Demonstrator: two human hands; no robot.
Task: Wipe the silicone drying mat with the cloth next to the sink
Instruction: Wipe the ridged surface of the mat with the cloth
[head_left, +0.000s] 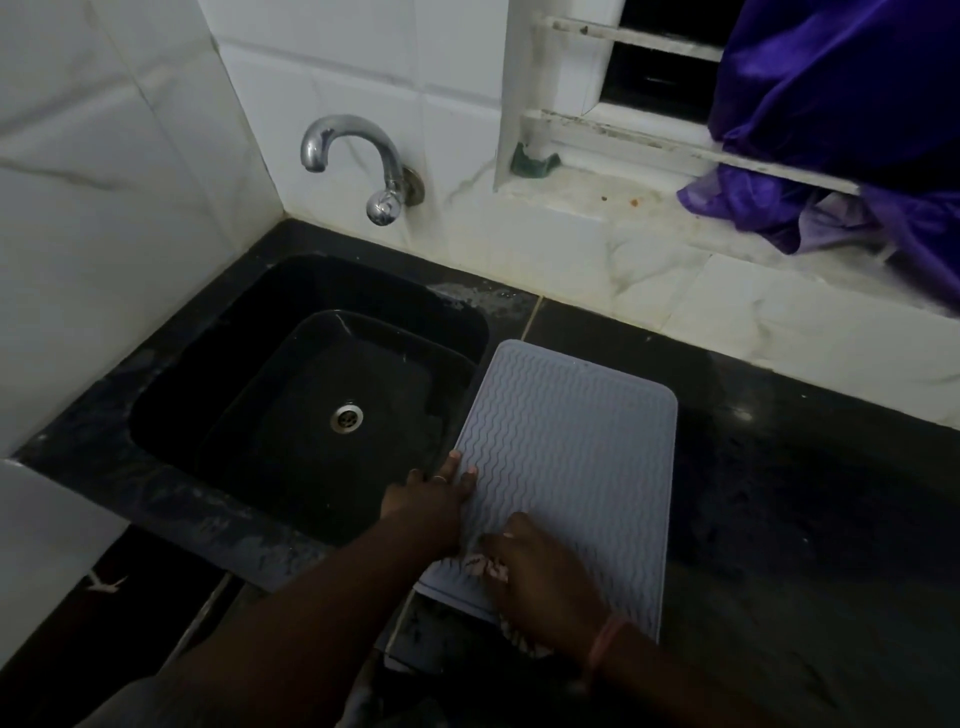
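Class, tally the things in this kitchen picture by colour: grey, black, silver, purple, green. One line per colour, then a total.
Grey: 1, the drying mat
Black: 2, the sink and the counter
Silver: 2, the tap and the drain
Purple: 1, the fabric at the window
Green: 1, the small object on the sill
Total: 7

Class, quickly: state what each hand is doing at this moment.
Left hand: open, fingers flat on the mat at its sink-side edge.
Right hand: curled round the cloth, pressing it on the mat.
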